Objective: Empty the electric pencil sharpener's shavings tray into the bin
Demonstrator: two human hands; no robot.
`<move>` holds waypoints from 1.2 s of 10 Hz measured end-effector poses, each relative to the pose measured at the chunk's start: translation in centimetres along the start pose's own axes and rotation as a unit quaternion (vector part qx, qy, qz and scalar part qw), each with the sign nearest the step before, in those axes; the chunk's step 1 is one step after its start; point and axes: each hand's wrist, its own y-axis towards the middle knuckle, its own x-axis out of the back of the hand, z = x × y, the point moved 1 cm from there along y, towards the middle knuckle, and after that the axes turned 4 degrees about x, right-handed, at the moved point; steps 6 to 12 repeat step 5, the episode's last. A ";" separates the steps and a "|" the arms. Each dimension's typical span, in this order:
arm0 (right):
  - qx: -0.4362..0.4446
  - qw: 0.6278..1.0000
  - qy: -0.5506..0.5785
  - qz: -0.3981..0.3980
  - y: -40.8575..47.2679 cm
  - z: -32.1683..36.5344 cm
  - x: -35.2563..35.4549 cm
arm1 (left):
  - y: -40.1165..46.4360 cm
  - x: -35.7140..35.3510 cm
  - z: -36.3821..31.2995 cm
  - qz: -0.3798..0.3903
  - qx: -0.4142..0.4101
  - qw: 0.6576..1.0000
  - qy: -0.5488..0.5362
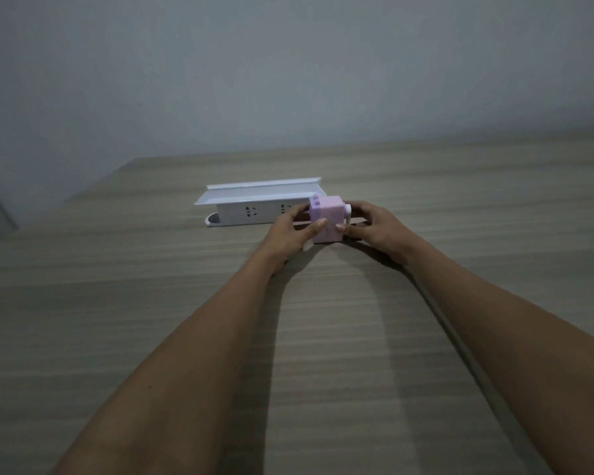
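A small pink pencil sharpener (327,214) stands on the wooden table (151,303), with a white knob sticking out on its right side. My left hand (290,228) grips its left side, thumb on the front face. My right hand (371,226) holds its right side, thumb on the front and fingers around the knob. Both arms are stretched far forward. The shavings tray cannot be told apart from the body. No bin is in view.
A white power strip (254,212) with a raised white lid or tray (254,193) above it lies just behind and left of the sharpener. A grey wall (288,80) rises behind the table's far edge.
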 end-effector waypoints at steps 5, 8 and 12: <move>0.038 0.946 -0.262 -0.188 -8.5 5.1 -3.7 | -10.3 3.9 -3.2 -0.186 -0.028 0.930 0.317; 0.038 0.946 -0.262 -0.188 -8.5 5.1 -3.7 | -10.3 3.9 -3.2 -0.186 -0.028 0.930 0.317; 0.038 0.946 -0.262 -0.188 -8.5 5.1 -3.7 | -10.3 3.9 -3.2 -0.186 -0.028 0.930 0.317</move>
